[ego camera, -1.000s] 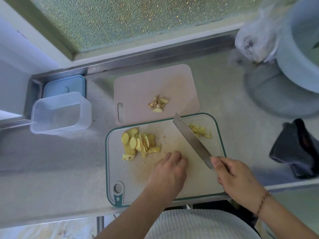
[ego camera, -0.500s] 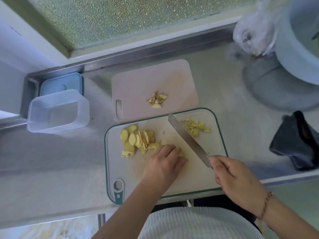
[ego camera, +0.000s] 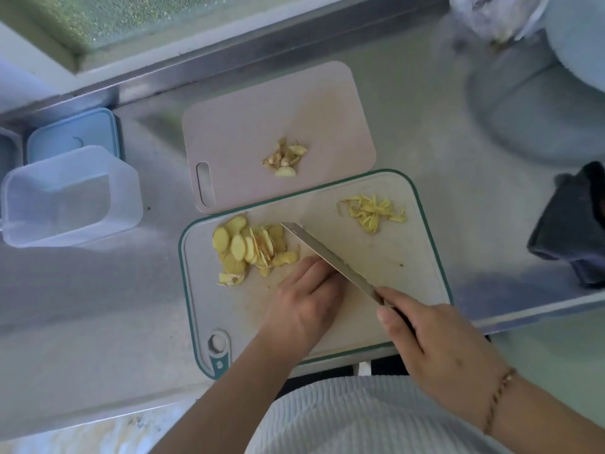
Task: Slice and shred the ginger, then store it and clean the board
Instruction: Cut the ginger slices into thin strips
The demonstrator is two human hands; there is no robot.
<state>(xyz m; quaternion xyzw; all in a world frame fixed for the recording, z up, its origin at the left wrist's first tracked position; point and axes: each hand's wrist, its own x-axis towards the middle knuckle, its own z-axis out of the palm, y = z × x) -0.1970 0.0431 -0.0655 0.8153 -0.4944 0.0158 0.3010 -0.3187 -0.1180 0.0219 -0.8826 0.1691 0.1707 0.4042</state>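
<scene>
Stainless steel counter [ego camera: 425, 126] runs under everything, its raised back lip meeting a frosted-glass window [ego camera: 163, 14] and its front edge dropping away just behind the right wrist. White plastic cutting board with a teal rim [ego camera: 386, 267] lies at the front, its near edge reaching the counter's edge; bare board shows between the two ginger heaps. Its far-left corner overlaps a pale pink rectangular cutting board with a slot handle [ego camera: 255, 126], which carries a small pile of ginger peel and trimmings [ego camera: 285, 158].

Round pale-yellow ginger slices [ego camera: 244, 247] lie fanned and overlapping on the white board's left part; thin yellow ginger shreds [ego camera: 373, 211] sit near its far-right corner, well apart from the slices. The left hand [ego camera: 307, 296] lies palm down with fingers bent, fingertips by the nearest slices; whatever sits under them is hidden, so whether it holds a piece cannot be told. The right hand [ego camera: 435, 348] grips the dark handle of a long steel kitchen knife [ego camera: 327, 257], forefinger along the top; the blade slants up-left, its flat side close against the left knuckles, tip at the slice pile.

Left of the boards, across a stretch of bare steel, stands an open clear plastic rectangular container [ego camera: 70, 194], with a light blue lid [ego camera: 70, 136] just behind it. A dark grey crumpled cloth [ego camera: 569, 224] is cut off at the right edge. Top right, a pale blue round vessel [ego camera: 576, 44] and a clear plastic bag [ego camera: 487, 18] are blurred and partly out of frame
</scene>
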